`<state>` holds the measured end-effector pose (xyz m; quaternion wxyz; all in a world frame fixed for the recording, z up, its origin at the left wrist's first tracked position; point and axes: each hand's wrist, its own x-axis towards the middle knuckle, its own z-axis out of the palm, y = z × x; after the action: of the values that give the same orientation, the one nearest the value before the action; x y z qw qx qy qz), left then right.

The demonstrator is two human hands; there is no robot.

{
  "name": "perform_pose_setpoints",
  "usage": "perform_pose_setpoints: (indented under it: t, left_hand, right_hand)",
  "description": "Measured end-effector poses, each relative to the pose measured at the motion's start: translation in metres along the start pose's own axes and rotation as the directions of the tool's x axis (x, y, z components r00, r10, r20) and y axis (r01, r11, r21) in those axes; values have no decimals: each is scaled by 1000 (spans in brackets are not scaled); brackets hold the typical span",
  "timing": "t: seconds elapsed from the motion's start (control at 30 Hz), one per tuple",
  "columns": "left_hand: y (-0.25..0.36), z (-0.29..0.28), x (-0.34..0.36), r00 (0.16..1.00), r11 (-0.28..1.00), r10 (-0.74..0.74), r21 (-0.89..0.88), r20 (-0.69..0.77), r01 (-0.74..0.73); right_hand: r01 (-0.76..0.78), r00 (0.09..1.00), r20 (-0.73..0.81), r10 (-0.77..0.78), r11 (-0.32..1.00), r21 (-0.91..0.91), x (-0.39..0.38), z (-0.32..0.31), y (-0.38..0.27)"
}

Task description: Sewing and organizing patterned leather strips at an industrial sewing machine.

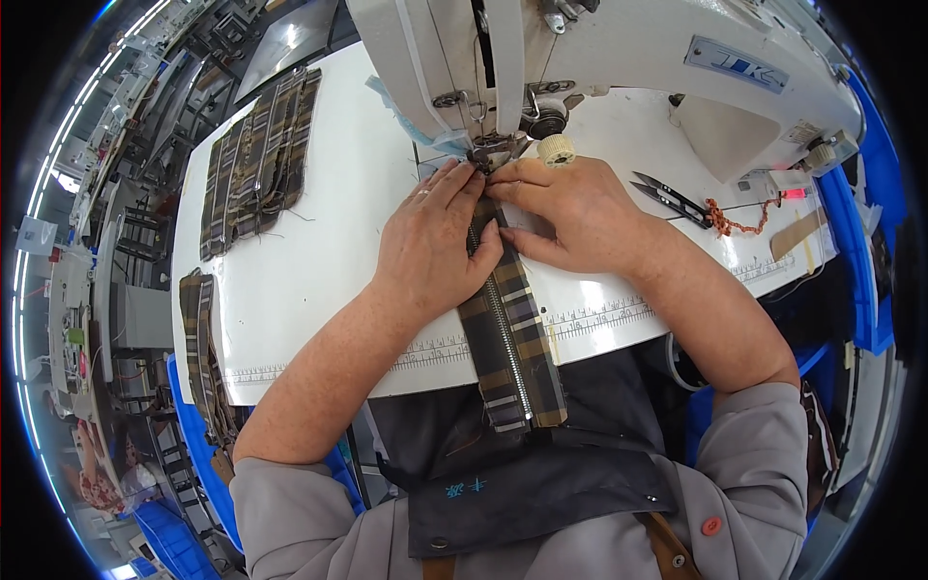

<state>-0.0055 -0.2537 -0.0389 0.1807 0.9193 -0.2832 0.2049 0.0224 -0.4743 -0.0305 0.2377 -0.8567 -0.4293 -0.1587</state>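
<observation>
Left hand (pixel 435 242) flat, pressing plaid strip (pixel 512 338) with zipper (pixel 507 333) (fingers extended). Right hand (pixel 570 208) pinching strip's top end beside sewing machine (pixel 580 48) foot. Scissors (pixel 672 198) near.

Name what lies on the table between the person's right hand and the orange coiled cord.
Black thread snips lie between the right hand and the orange coiled cord, as the head view shows.

Bright, even light — fisheye-bent edges, sharp
</observation>
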Motion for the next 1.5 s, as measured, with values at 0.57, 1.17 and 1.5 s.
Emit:
perform_pose_setpoints:
  t: [0.57,1.17,1.5]
  left_hand:
    - [-2,-5,-6,999,999,-11,-48,40,13]
    - [-5,-6,-5,999,999,-26,-40,19,27]
    - [-12,-4,0,999,999,-19,-34,44,20]
  right_hand:
    - [-31,998,54,33,999,-26,2,-4,-3]
    - [-11,999,50,12,1000,-23,3,-5,-6]
    - [-19,999,47,20,999,-28,2,-5,-5]
